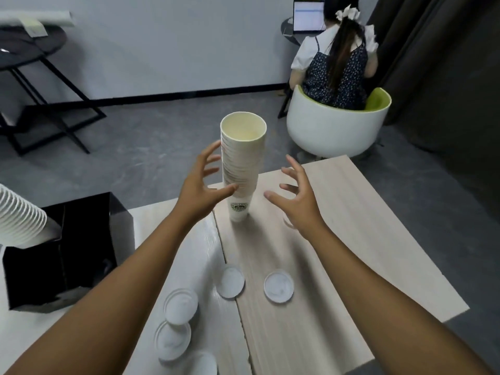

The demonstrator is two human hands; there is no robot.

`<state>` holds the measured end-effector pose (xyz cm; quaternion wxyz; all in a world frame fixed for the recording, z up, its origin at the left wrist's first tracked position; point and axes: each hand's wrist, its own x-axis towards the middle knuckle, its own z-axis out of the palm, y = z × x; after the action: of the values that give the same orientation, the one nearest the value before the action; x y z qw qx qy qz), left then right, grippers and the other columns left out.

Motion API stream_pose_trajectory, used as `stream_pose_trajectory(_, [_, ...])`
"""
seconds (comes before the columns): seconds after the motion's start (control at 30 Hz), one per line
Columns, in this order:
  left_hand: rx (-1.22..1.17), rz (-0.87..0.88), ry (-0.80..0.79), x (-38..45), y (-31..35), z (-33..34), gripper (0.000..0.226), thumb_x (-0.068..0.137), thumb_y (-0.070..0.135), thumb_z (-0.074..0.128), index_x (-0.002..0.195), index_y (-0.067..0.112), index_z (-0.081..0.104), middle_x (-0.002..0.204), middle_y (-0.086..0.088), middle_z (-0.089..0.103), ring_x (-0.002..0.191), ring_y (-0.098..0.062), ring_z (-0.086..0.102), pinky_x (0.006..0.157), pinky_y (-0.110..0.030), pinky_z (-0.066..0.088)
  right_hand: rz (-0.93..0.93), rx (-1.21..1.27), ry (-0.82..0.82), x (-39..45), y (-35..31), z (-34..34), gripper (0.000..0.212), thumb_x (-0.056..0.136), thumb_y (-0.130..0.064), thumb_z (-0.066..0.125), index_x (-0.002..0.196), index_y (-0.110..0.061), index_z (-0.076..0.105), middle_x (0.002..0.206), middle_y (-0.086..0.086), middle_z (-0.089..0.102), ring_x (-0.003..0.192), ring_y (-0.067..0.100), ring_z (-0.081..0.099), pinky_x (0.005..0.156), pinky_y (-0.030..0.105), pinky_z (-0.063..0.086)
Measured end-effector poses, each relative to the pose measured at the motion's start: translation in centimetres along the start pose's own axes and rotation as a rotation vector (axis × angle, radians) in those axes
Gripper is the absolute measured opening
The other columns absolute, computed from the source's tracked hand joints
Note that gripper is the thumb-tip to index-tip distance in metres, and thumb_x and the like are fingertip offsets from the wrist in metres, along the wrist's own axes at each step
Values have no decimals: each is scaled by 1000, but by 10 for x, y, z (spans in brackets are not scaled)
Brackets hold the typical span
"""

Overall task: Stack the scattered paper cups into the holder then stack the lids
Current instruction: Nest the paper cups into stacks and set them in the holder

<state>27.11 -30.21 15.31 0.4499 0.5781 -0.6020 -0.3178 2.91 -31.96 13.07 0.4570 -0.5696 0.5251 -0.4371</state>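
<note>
A tall stack of white paper cups (241, 163) stands upright on the light wood table (338, 239), a green logo on its bottom cup. My left hand (201, 182) hovers just left of the stack with fingers spread, its thumb tip near or touching the stack's lower part. My right hand (296, 196) is spread open to the right of the stack, apart from it. Several white lids (278, 286) lie flat on the table near me. A second stack of cups (19, 220) leans in the black holder (67, 247) at the left.
A person sits in a white and green tub chair (335, 125) beyond the table, facing a laptop (308, 17). A black-framed side table (35, 77) stands at the far left. A dark curtain (446, 77) hangs at the right. A clear lid edge shows under my right wrist.
</note>
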Motion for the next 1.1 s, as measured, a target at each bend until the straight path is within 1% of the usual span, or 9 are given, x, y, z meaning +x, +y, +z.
stream_pose_trajectory(0.1, [-32, -45, 18, 13, -11, 10, 100, 76, 27, 93, 148, 56, 30, 146, 11, 49, 126, -9, 57, 96, -26, 51, -35, 21, -83, 29, 5, 8, 87, 78, -28, 90, 143, -59, 41, 144, -17, 49, 129, 16, 54, 108, 45, 50])
stream_pose_trajectory(0.2, [-60, -78, 10, 17, -23, 18, 99, 77, 19, 92, 147, 51, 31, 140, 15, 52, 122, 3, 56, 100, -21, 50, -74, 27, -172, 47, 9, 24, 82, 80, -24, 89, 139, -59, 42, 142, -24, 51, 136, 11, 50, 111, 45, 47])
stream_pose_trajectory(0.37, [-129, -159, -3, 16, -37, 26, 91, 75, 30, 91, 143, 55, 36, 137, 13, 60, 129, -7, 59, 110, -50, 50, -48, 130, -206, 58, 27, 43, 81, 78, -21, 89, 146, -39, 48, 142, -9, 59, 129, 15, 59, 108, 42, 52])
stream_pose_trajectory(0.53, [-156, -181, 8, 16, -34, 33, 97, 75, 35, 90, 152, 43, 32, 143, 8, 57, 126, 1, 56, 108, -37, 50, -28, 172, -208, 58, 26, 44, 79, 80, -19, 89, 145, -38, 49, 142, -11, 59, 130, 13, 59, 105, 38, 53])
stream_pose_trajectory(0.7, [-142, -155, -5, 12, -21, 30, 88, 77, 29, 90, 140, 57, 36, 133, 15, 55, 122, 1, 55, 100, -33, 51, 3, 190, -211, 47, 16, 37, 77, 79, -20, 90, 142, -42, 52, 140, -13, 61, 125, 21, 63, 104, 49, 55])
stream_pose_trajectory(0.8, [-156, -147, 38, -1, -7, 16, 89, 75, 33, 90, 140, 55, 35, 132, 12, 57, 119, 0, 57, 93, -26, 50, -36, 183, -234, 38, -5, 39, 78, 78, -23, 90, 143, -43, 51, 139, -17, 61, 124, 18, 63, 103, 46, 55])
stream_pose_trajectory(0.87, [-152, -142, 89, -12, 4, -2, 90, 75, 32, 90, 143, 52, 34, 131, 11, 60, 118, 1, 58, 91, -23, 50, -80, 166, -273, 32, -27, 48, 79, 79, -26, 90, 144, -43, 50, 138, -21, 60, 124, 15, 62, 101, 40, 55])
stream_pose_trajectory(0.97, [-132, -122, 157, -27, 24, -47, 89, 72, 38, 90, 138, 59, 34, 128, 13, 62, 116, 5, 60, 94, -29, 53, -144, 171, -325, 24, -65, 76, 79, 80, -26, 89, 146, -42, 48, 139, -22, 59, 123, 13, 61, 98, 33, 55])
stream_pose_trajectory(1.1, [-59, -80, 249, -53, 49, -121, 88, 78, 27, 90, 132, 65, 32, 127, 13, 62, 116, 10, 58, 91, -20, 49, -231, 192, -385, 7, -113, 135, 83, 81, -29, 88, 148, -45, 43, 143, -19, 57, 124, 10, 60, 94, 31, 55])
